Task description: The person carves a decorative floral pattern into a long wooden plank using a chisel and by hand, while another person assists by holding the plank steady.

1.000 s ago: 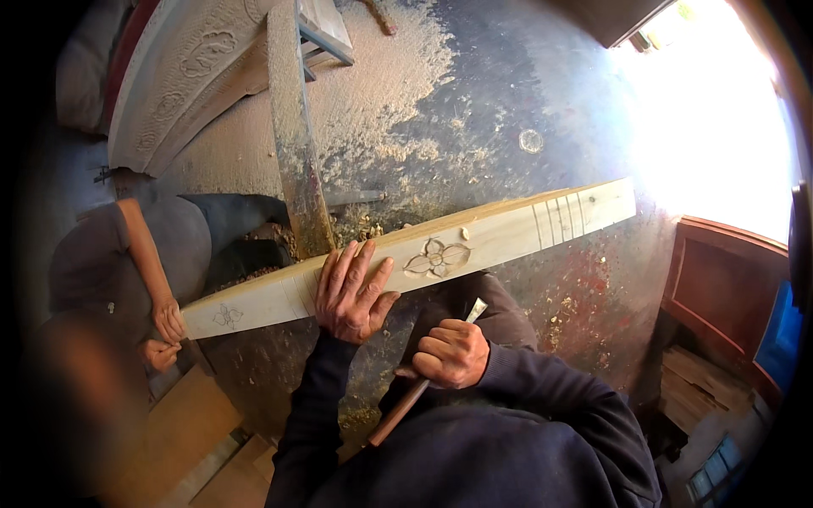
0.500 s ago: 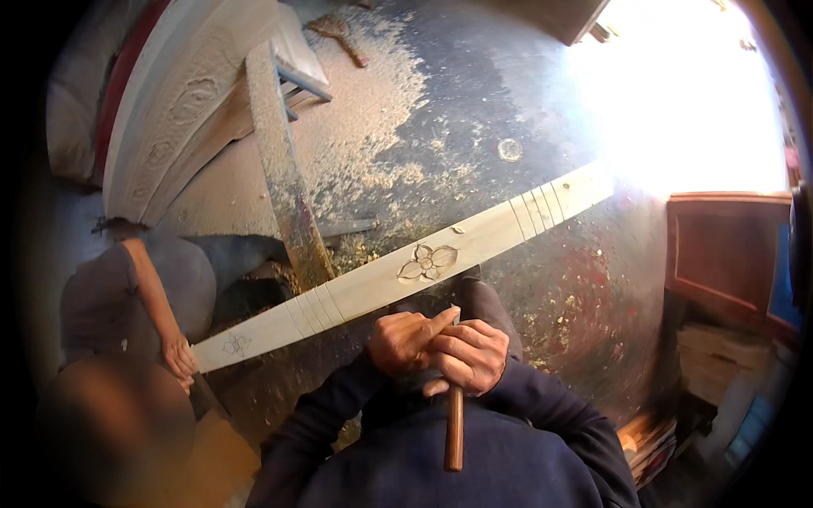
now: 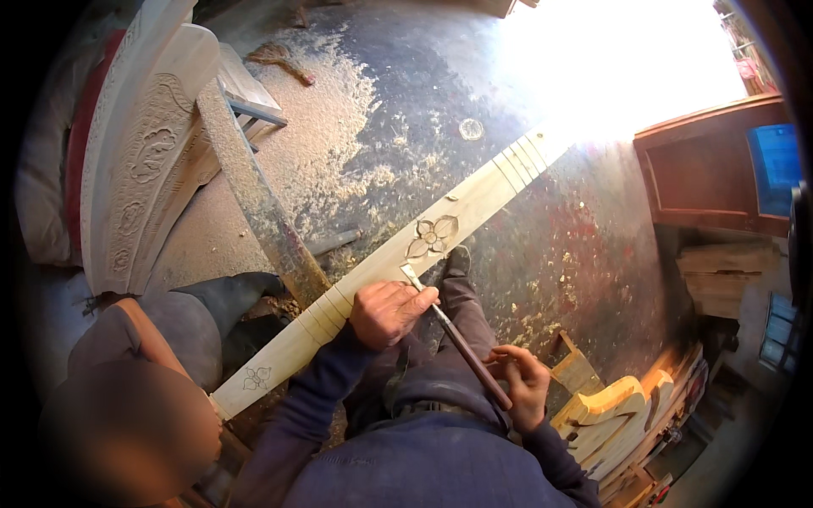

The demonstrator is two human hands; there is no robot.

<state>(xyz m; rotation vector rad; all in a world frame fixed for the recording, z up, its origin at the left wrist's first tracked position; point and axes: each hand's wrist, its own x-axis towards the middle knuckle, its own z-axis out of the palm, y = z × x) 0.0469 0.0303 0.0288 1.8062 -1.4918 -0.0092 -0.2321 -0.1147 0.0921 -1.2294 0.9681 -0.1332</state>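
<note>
A long pale wooden board (image 3: 474,207) runs diagonally from lower left to upper right, with a carved flower (image 3: 431,237) near its middle and a small one (image 3: 256,378) near its lower end. My left hand (image 3: 388,311) rests on the board's near edge and pinches the metal blade of a chisel (image 3: 449,328) close to its tip, just below the large flower. My right hand (image 3: 522,381) is at the chisel's wooden handle end, fingers curled loosely around it.
Another person (image 3: 152,372) crouches at the board's lower left end. A dusty plank (image 3: 254,203) crosses under the board. A carved pale panel (image 3: 135,152) leans at upper left. Sawdust covers the floor. Wooden furniture (image 3: 703,169) and stacked pieces (image 3: 610,415) are on the right.
My hands have separated: the left moved up onto the board with the chisel tip, the right slid down to the handle's end. The view swung, so the board looks steeper.
</note>
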